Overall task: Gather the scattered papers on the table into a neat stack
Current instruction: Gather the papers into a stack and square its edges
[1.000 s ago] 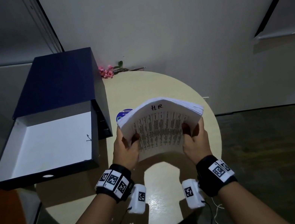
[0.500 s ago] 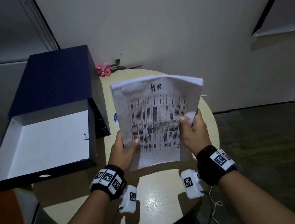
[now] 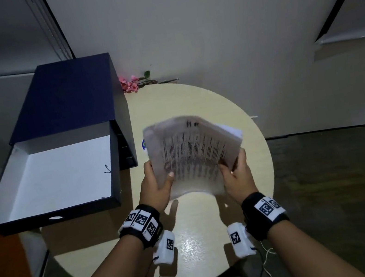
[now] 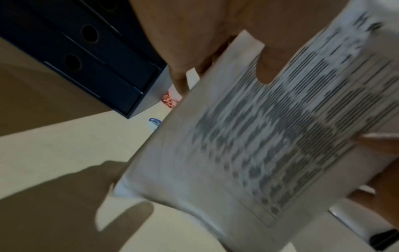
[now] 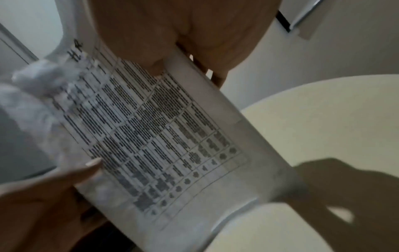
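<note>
Head view: left hand (image 3: 158, 186) and right hand (image 3: 238, 176) grip the papers (image 3: 194, 153) by opposite sides above the table (image 3: 194, 102), probably for squaring the edges

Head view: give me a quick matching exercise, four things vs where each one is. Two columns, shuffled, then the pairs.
Things:
1. stack of papers
2. open blue box
3. pink flowers
4. round table

Places:
A. at the table's far edge, near the wall
B. under the hands and the papers
C. held above the table by the left hand and right hand
D. on the table's left side, white inside showing

Pairs: 1-C, 2-D, 3-A, 4-B
</note>
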A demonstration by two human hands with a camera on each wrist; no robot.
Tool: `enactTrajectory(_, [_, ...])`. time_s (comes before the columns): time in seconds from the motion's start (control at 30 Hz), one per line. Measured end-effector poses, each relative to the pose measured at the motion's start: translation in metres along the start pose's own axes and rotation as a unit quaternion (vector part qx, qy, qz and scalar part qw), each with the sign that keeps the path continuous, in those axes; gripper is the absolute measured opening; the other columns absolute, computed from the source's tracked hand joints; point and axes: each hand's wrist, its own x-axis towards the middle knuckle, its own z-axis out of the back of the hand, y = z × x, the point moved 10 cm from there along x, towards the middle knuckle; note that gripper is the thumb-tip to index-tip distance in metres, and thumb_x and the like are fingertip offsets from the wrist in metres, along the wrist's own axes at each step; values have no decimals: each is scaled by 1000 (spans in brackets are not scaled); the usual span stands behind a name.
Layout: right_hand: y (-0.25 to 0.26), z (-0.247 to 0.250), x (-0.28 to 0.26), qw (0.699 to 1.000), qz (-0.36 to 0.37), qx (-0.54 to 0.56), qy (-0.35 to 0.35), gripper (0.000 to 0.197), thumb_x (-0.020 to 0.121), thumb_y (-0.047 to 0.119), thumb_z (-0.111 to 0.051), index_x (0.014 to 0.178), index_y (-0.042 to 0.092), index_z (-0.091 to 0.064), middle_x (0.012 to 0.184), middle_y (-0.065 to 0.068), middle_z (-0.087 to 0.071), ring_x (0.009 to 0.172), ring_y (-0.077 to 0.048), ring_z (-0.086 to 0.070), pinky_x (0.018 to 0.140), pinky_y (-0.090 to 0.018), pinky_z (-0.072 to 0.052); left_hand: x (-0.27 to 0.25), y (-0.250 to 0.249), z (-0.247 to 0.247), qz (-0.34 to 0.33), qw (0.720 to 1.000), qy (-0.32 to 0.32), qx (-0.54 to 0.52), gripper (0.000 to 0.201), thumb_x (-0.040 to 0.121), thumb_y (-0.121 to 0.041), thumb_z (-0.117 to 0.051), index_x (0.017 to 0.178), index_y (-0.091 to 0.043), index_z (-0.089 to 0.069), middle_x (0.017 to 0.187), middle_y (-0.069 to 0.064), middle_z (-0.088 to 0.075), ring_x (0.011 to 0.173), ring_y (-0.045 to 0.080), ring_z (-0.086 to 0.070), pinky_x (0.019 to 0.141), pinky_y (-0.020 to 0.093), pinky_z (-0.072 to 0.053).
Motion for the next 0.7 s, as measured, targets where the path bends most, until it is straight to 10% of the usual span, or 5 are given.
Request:
enactTrajectory(0.27, [-3, -11, -2, 1000, -6, -6, 11, 43, 96, 5, -57, 121, 29, -32, 108, 21, -53, 96, 16, -54, 76, -7, -43, 3, -4, 12, 17, 999, -34, -20, 51, 91, -2, -58, 132, -16, -32, 119, -6, -56, 112, 14, -54, 102, 38, -45])
enactTrajectory(0.7, [67, 12, 14, 990, 96, 50, -87, 39, 94, 2, -59, 119, 24, -38, 103, 16, -55, 88, 13, -58, 77, -19, -49, 18, -72, 41, -87, 988, -101, -82, 36, 90, -29, -56, 121, -18, -41, 114, 6, -62, 107, 22, -61, 94, 48, -51])
